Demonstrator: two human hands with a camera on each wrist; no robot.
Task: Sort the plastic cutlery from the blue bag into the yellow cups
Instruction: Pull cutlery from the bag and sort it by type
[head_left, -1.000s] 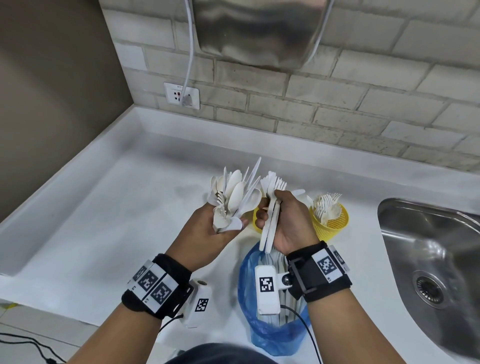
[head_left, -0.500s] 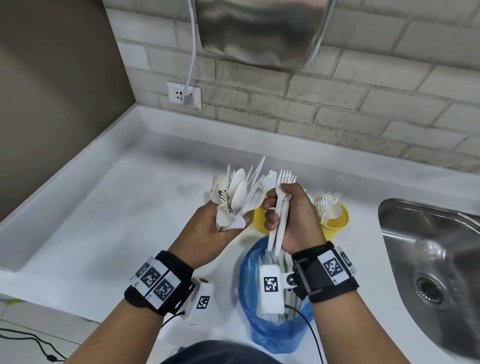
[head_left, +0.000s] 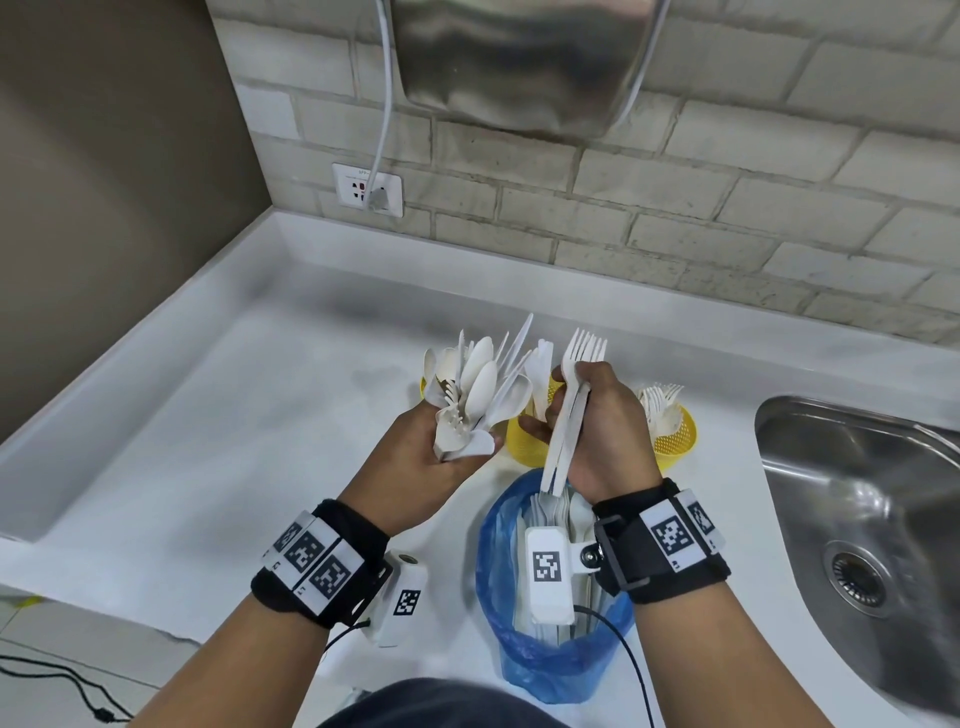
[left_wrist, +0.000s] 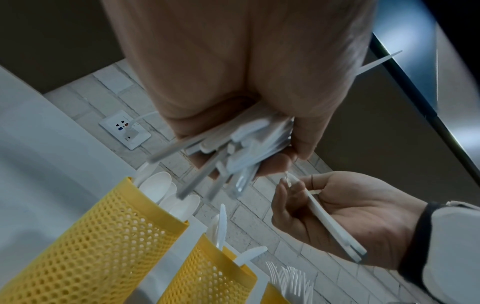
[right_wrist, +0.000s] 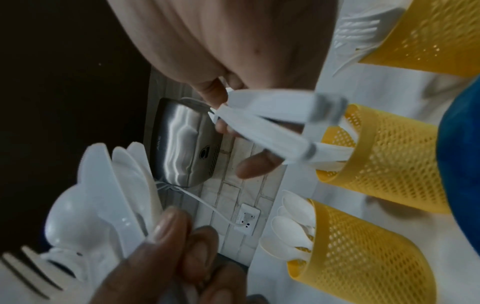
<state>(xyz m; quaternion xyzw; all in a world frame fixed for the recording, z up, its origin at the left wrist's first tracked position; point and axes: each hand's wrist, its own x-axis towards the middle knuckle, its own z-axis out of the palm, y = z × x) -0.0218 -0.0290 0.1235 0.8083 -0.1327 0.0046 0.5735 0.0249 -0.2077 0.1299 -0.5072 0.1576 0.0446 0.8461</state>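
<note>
My left hand (head_left: 441, 462) grips a fanned bunch of white plastic cutlery (head_left: 480, 387), spoons and knives mixed, above the counter; the bunch's handles (left_wrist: 233, 148) show in the left wrist view. My right hand (head_left: 597, 426) holds a few white forks (head_left: 571, 410) upright, tines up, right beside the bunch. Three yellow mesh cups stand behind the hands: the spoon cup (left_wrist: 103, 236), the knife cup (left_wrist: 210, 273) and the fork cup (head_left: 672, 436). The blue bag (head_left: 550, 654) stands open below my right wrist with more cutlery inside.
A steel sink (head_left: 872, 530) lies to the right. The white counter (head_left: 234, 441) runs left to a raised edge. A metal hand dryer (head_left: 519, 62) and a wall socket (head_left: 368, 189) with a plugged cable are on the brick wall behind.
My right hand has lifted its forks a little higher and closer to the left hand's bunch. The left hand has stayed in place.
</note>
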